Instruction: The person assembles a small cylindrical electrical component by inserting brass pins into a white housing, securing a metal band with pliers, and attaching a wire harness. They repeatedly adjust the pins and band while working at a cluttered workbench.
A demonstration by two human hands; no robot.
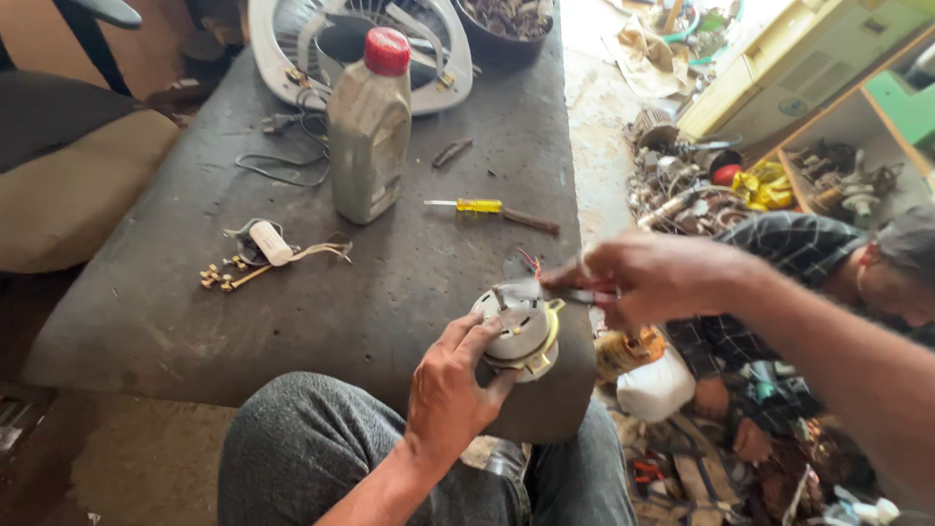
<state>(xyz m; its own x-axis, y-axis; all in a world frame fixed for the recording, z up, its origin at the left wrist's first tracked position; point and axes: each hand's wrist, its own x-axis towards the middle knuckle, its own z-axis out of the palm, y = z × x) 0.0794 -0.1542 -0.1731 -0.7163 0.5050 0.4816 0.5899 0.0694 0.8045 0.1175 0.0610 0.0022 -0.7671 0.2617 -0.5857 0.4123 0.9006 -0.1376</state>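
Knees (321, 448) in grey trousers fill the bottom of the head view, and just above them the left hand (456, 385) closes its grip around the small round motor (521, 333), propped on the near edge of the dark worktop (146, 292) at lower centre. From the right, the right hand (654, 278) pinches a thin metal tool (531, 289) whose tip touches the motor's top. Judging by this, the left hand should brace the housing firmly against the worktop and keep fingers off the red wires (531, 261), while the tool works with small, straight pressure so it cannot slip.
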